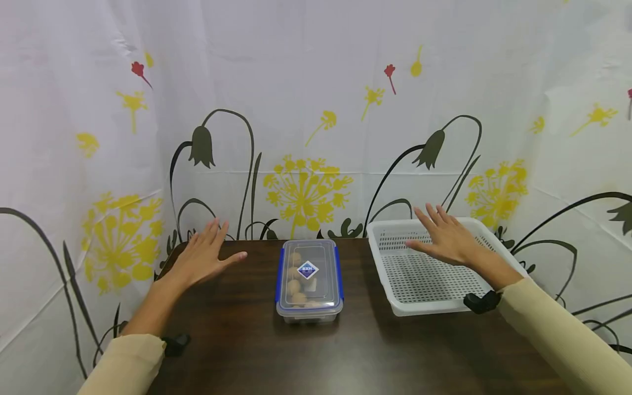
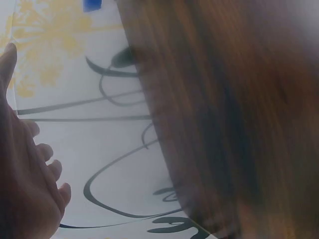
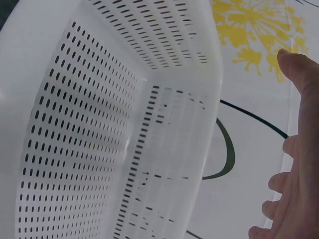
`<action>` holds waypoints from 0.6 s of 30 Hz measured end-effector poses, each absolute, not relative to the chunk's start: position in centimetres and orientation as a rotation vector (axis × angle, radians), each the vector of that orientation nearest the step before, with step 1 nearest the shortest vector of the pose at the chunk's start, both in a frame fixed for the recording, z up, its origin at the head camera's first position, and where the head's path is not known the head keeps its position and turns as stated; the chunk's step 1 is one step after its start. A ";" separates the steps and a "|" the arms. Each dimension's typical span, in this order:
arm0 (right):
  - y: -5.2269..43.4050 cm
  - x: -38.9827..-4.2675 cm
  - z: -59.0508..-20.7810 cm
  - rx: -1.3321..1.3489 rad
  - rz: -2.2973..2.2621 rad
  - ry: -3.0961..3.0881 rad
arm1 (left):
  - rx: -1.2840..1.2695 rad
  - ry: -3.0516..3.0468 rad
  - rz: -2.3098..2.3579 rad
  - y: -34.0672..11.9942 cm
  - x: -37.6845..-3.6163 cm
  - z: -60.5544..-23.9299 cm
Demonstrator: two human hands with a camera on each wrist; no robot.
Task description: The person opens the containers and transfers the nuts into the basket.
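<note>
Left hand (image 1: 201,259) and right hand (image 1: 446,238) held in the air, with a lidded box (image 1: 310,282) between them and a white basket (image 1: 424,280) on the right

Nearest are two pale yellow sleeves (image 1: 123,365), entering from the lower left and lower right, each with a black device (image 1: 176,344) at the wrist. Between them stretches the dark brown bench (image 1: 266,362), its surface glossy with reflected light.

Farther in, the box sits about midway between the bench's sides, its far end just beside the far edge. It is clear plastic, with the lid on, blue clips (image 1: 280,271) along both long sides and a blue and white label (image 1: 308,269) on top. Round tan things (image 1: 293,286) show through, mostly in a row along its left side.

The basket stands to the right, well apart from the box, and hides the bench's far right corner. Its floor and walls are slotted.

The left hand hangs near the far left corner, fingers straight, thumb spread wide, gripping nothing. The right hand is above the basket in the head view, likewise with straight fingers and thumb apart, holding nothing; the right wrist view shows it clear of the rim.

Behind the far edge hangs a white curtain (image 1: 306,71) printed with yellow, red and dark green flowers (image 1: 308,195).
</note>
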State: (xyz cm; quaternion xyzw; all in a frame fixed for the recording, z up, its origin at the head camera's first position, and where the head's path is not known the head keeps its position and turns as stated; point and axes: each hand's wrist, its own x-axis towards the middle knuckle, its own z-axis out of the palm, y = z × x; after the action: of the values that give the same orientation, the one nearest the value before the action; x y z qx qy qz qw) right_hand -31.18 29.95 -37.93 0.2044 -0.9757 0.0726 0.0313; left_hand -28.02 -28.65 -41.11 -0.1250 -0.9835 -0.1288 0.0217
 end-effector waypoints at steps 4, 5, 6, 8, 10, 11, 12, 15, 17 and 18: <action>29.1 -31.0 -38.0 0.655 0.226 -2.995 | -0.389 -3.040 -0.420 -28.5 -27.8 -41.7; 28.9 -30.9 -38.0 0.663 0.226 -2.994 | -0.388 -3.040 -0.427 -28.4 -27.6 -41.9; 28.6 -30.9 -38.1 0.673 0.226 -2.992 | -0.387 -3.041 -0.436 -28.4 -27.6 -42.1; 28.0 -30.8 -38.2 0.696 0.235 -2.978 | -0.381 -3.041 -0.450 -28.3 -27.4 -42.4; 27.5 -30.6 -38.3 0.705 0.225 -2.978 | -0.378 -3.041 -0.464 -28.2 -27.3 -42.7; 27.3 -30.6 -38.3 0.712 0.219 -2.974 | -0.378 -3.040 -0.470 -28.2 -27.2 -42.8; 27.0 -30.5 -38.4 0.717 0.218 -2.969 | -0.377 -3.038 -0.474 -28.1 -27.2 -42.9; 26.2 -30.1 -38.3 0.726 0.222 -2.961 | -0.386 -3.035 -0.492 -27.8 -27.1 -43.1; 25.6 -29.9 -38.3 0.740 0.231 -2.949 | -0.388 -3.031 -0.506 -27.6 -27.0 -43.2; 25.3 -29.8 -38.3 0.753 0.239 -2.942 | -0.386 -3.027 -0.511 -27.5 -26.9 -43.3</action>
State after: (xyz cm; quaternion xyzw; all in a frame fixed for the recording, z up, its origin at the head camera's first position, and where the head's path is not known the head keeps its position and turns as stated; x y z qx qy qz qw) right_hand -29.83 25.27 -38.33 0.2471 -0.9647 0.0782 0.0478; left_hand -26.93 -27.52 -43.28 -0.1247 -0.9781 -0.1650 0.0236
